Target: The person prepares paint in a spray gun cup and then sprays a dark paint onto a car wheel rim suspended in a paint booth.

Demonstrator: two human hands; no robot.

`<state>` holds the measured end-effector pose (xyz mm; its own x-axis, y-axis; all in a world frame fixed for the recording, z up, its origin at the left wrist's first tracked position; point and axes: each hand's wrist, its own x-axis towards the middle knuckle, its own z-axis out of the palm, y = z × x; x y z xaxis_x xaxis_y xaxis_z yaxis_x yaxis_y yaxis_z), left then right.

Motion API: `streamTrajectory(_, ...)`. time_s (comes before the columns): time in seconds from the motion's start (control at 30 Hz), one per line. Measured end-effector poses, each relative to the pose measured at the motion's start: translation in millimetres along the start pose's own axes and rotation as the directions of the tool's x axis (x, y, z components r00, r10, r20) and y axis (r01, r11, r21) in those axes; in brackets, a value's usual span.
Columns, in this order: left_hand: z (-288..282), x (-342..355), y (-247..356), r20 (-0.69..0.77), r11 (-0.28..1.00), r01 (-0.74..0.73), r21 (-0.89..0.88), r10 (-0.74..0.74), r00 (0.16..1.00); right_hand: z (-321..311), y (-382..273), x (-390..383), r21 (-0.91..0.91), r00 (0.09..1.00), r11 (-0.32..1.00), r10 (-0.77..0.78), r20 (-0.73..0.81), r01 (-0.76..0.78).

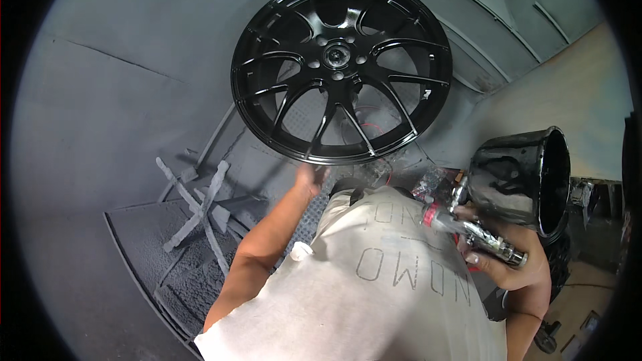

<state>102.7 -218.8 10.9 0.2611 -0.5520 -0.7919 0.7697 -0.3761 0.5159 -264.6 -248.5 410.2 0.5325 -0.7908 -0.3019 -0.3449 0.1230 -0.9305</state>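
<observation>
A glossy black multi-spoke wheel (pixel 338 77) lies face up in the upper middle. My left hand (pixel 309 179) is just beneath the wheel's near rim, with its fingertips blurred and partly hidden, so whether it touches or grips the rim is unclear. At the right, my right hand (pixel 505 264) is closed on a metal spray gun (pixel 488 241) with a red band. The gun carries a large dark, paint-smeared cup (pixel 505 180), tilted with its round end toward the right.
Grey booth walls (pixel 120 93) surround the wheel. A paint-coated cross stand (pixel 199 204) sits at lower left by a crusted grey tray edge (pixel 127 261). A metal plate floor (pixel 301 220) shows below, and assorted dark items (pixel 588 204) are at the right.
</observation>
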Motion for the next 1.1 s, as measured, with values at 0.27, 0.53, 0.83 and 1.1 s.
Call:
streamTrajectory(0.27, 10.5, -15.1, -26.0, 0.159, 0.941, 0.281, 0.188, -0.311, 0.937, -12.6, 12.6, 11.0, -0.294, 0.969, 0.952, -0.146, -0.200, 0.083)
streamTrajectory(0.53, -23.3, 17.4, -2.2, 0.026, 0.999, 0.025, 0.047, -0.026, 0.999, -20.4, -0.1, 6.2, -0.194, 0.998, 0.979, 0.059, 0.008, -0.056)
streamTrajectory(0.83, 3.8, 1.4, -16.3, 0.110, 0.994, 0.103, -0.033, -0.099, 0.989, 1.9, 10.2, 5.7, -0.090, 0.996, 0.994, -0.067, -0.051, 0.062)
streamTrajectory(1.1, 4.0, -12.7, -20.5, 0.084, 0.957, 0.222, 0.185, -0.240, 0.967, -9.3, 13.3, 16.1, -0.204, 0.975, 0.977, -0.100, -0.201, 0.058)
